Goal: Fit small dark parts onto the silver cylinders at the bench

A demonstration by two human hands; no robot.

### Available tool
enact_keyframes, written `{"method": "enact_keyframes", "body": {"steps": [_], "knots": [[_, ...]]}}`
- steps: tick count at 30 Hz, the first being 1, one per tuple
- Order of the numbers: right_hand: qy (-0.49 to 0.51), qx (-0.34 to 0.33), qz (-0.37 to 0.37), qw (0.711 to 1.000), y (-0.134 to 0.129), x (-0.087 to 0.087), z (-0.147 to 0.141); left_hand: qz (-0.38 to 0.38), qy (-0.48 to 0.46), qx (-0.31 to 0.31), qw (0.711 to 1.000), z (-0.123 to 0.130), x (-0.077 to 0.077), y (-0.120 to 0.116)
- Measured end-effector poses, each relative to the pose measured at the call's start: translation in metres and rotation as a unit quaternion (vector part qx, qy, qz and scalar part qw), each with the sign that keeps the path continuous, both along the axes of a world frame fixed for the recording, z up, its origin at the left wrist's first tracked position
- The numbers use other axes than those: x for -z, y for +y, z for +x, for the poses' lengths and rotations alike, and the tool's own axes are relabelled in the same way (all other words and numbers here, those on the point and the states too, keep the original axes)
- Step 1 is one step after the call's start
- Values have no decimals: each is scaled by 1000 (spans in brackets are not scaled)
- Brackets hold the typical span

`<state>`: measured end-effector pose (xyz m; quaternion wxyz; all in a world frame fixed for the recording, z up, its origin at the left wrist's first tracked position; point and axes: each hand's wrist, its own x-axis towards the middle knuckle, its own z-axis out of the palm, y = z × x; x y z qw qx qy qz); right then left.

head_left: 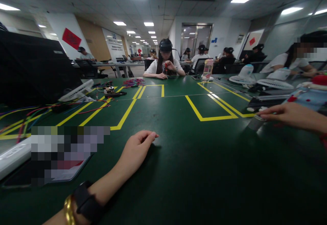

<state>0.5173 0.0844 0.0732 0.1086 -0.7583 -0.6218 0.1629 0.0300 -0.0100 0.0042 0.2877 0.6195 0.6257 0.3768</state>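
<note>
**Grey piece under our right hand, much of it blurred**

At the right of the tabletop, our right hand has its grip closed on the upper end of a small grey piece. We cannot make out how the thumb bears on it, since the fingers cover that side, and the piece is too blurred for us to say what it is. The red sleeve behind this hand is cut off by the view's edge.

Our left hand is near the middle, loosely curled and holding nothing that we can see. Thumb and forefinger lie close together, but the other fingers are tucked out of sight, so we cannot tell how far open its grip is. A dark watch and a gold bracelet circle our left wrist.

To the left, pixelation hides most of a pale slab, and a white power strip beside it runs out of view. Coloured wires tangle beyond them. Yellow tape marks outlines farther in.

Across from us, a person holds something red, too small to identify. Past our right hand, a doll is partly cut off, near two fans.
</note>
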Motion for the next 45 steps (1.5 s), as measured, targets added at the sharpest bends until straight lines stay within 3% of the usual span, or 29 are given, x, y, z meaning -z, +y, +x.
{"method": "enact_keyframes", "body": {"steps": [3,5,8,11,14,17,20,23,26,29,36,41,45], "knots": [[-6,-28,-21,999,-1,1,1,-3,3,2,1000,0,-1,0],[-61,-57,-14,996,-2,3,0,-5,2,2,1000,0,-1,1],[-142,-87,27,986,-1,9,-6,-6,3,2,1000,0,0,1],[-137,-115,76,981,0,17,-27,-5,4,2,1000,0,1,1],[-53,-163,158,972,-10,25,-75,-2,2,4,1000,0,2,1],[81,-255,240,933,-38,34,-148,-1,-2,3,1000,0,3,2],[164,-380,218,884,-75,44,-217,-1,-3,7,1000,-1,4,2],[212,-456,147,852,-102,53,-253,6,0,9,1000,-1,5,4],[235,-455,115,851,-109,62,-258,12,4,18,1000,0,5,4],[268,-410,110,865,-107,70,-253,42,4,43,998,4,1,-1],[348,-365,86,859,-102,81,-255,102,38,189,976,36,-25,-24],[316,-371,111,866,-104,73,-256,110,35,141,983,40,-33,-24],[271,-355,159,881,-105,70,-253,89,67,115,987,29,-22,-22]]}}
